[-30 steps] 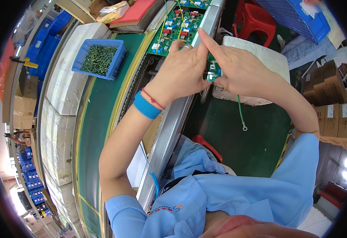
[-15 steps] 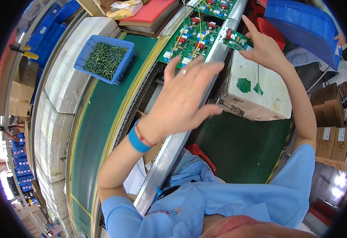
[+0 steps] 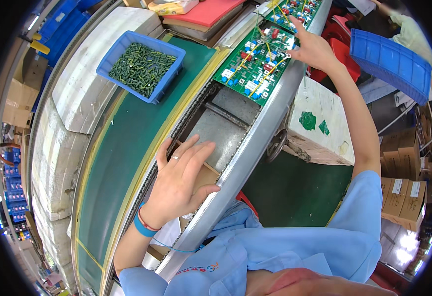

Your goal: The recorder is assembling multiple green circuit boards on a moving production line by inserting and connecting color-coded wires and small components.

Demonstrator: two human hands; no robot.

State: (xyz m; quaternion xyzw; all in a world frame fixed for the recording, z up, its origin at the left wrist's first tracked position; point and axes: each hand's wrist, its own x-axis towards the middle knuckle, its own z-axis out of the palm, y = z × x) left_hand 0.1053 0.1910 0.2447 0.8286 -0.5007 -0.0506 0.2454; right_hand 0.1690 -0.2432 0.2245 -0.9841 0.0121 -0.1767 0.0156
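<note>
2 green circuit boards (image 3: pixel 257 61), 2 blue bins (image 3: pixel 142 65), 2 hands (image 3: pixel 179 185), 1 white foam block (image 3: pixel 319 123).

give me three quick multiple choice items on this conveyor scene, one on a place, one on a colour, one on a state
1. Where does the right hand rest?
A. in the blue bin
B. at the edge of the green circuit board
C. on the white foam block

2. What colour is the band on the left wrist?
A. blue
B. yellow
C. black

3. How is the left hand held?
A. closed in a fist
B. gripping a tool
C. open, fingers spread

Answers:
1. B, its fingers touch the near edge of the green circuit board on the conveyor rails.
2. A, a blue wristband sits at the left wrist, with a thin red band beside it.
3. C, the fingers are splayed and empty over the gap between the rails, holding nothing.
</note>
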